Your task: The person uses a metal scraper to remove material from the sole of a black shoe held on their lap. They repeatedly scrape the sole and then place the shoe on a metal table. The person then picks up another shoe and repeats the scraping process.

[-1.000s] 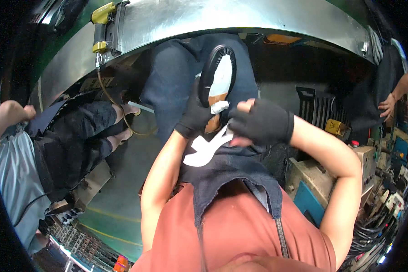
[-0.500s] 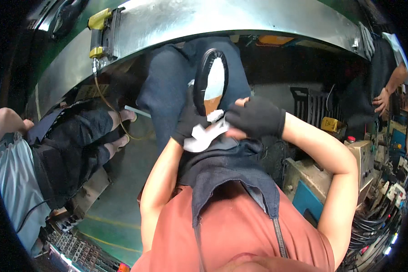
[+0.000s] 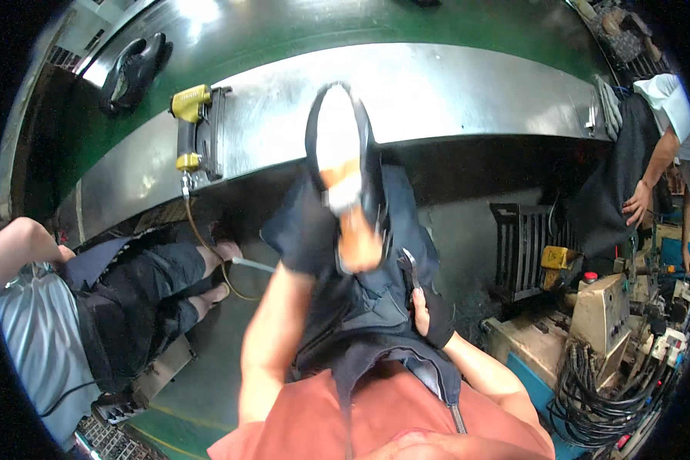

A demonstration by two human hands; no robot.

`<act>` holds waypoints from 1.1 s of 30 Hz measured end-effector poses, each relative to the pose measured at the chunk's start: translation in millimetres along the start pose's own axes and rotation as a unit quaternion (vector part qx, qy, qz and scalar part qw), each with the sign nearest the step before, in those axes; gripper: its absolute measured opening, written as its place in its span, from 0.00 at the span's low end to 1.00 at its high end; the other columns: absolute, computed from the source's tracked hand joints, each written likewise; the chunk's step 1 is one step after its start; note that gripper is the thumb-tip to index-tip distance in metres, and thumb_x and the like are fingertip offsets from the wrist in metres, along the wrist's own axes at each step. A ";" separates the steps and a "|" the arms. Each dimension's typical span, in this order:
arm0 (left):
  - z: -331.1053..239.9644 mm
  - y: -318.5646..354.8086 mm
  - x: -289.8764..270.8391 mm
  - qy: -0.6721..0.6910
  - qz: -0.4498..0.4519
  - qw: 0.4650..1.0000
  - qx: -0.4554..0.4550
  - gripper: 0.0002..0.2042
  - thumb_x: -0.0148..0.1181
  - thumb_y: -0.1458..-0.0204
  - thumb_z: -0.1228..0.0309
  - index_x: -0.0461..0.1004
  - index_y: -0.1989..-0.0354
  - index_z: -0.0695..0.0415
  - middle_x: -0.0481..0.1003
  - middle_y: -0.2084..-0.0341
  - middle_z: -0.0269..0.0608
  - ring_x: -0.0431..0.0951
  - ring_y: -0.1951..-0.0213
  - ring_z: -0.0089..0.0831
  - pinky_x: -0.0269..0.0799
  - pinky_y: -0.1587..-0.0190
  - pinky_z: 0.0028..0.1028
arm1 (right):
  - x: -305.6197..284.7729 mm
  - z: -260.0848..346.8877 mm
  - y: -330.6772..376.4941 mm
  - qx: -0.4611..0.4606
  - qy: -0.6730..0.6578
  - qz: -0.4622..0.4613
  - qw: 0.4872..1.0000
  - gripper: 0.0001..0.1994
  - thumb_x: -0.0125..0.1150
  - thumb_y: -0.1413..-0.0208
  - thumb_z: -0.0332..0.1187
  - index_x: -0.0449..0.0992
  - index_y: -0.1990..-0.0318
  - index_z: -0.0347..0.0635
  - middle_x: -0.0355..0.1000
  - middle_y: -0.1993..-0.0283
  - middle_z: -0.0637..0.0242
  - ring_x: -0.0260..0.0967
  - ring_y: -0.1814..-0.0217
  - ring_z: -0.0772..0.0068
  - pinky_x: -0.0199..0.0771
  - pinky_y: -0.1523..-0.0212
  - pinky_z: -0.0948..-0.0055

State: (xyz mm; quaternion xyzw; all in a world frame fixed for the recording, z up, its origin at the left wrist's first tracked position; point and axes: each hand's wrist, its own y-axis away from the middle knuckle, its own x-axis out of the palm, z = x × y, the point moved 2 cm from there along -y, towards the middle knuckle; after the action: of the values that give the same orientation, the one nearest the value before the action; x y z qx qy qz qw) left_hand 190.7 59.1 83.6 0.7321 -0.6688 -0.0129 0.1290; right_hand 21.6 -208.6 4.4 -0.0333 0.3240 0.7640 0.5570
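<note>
A black shoe (image 3: 368, 176), held upside down, shows its underside, white at the toe and tan towards the heel. A small white piece (image 3: 345, 193) lies across its middle. My left hand (image 3: 308, 234), in a black fingerless glove, is closed around the shoe's left side; its fingers are blurred. The toe reaches up over the bench edge in view. My right hand (image 3: 435, 314), gloved the same way, is down to the right, apart from the shoe. It grips a metal hand tool with a curved, claw-like head (image 3: 408, 261); the lower part is hidden in the hand.
A yellow and black nail gun (image 3: 195, 130) lies on the metal bench (image 3: 284, 100), its hose hanging off the edge. A pair of black shoes (image 3: 134, 73) rests farther left. People sit or stand at both sides. Machinery with a red button (image 3: 590, 277) and cables stands right.
The shoe has risen and tilted towards the bench with my left hand. My right hand has left it, moving down and right, and now shows the metal tool. The loose white strip is out of sight.
</note>
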 end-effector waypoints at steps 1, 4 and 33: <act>-41.0 -34.0 7.8 0.120 0.000 0.992 0.034 0.13 0.51 0.41 0.69 0.70 0.50 0.60 0.73 0.56 0.40 0.72 0.54 0.27 0.68 0.48 0.29 | -4.2 15.0 -6.7 0.056 -0.021 0.016 0.998 0.25 0.35 0.33 0.51 0.71 0.66 0.39 0.60 0.79 0.71 0.67 0.80 0.78 0.67 0.76 0.73; -99.7 -119.6 6.6 0.162 0.040 0.977 0.135 0.23 0.61 0.50 0.64 0.68 0.47 0.61 0.73 0.55 0.43 0.73 0.54 0.28 0.68 0.47 0.29 | -5.4 32.8 -42.5 0.119 -0.079 0.026 0.989 0.25 0.37 0.34 0.54 0.67 0.71 0.41 0.62 0.80 0.70 0.69 0.80 0.77 0.67 0.77 0.74; -149.9 -269.7 -439.3 -0.559 -0.391 0.728 0.064 0.36 0.72 0.64 0.50 0.71 0.49 0.62 0.76 0.57 0.52 0.75 0.54 0.47 0.70 0.50 0.37 | -8.6 132.1 -196.0 0.156 0.085 0.180 0.968 0.30 0.30 0.34 0.50 0.71 0.58 0.29 0.70 0.82 0.55 0.71 0.82 0.68 0.72 0.75 0.67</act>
State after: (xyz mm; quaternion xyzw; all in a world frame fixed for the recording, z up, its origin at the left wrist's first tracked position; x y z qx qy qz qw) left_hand 436.4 535.9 105.4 0.7959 -0.2735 -0.4259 -0.3321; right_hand 236.8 -112.2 22.3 0.0483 0.4859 0.7859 0.3795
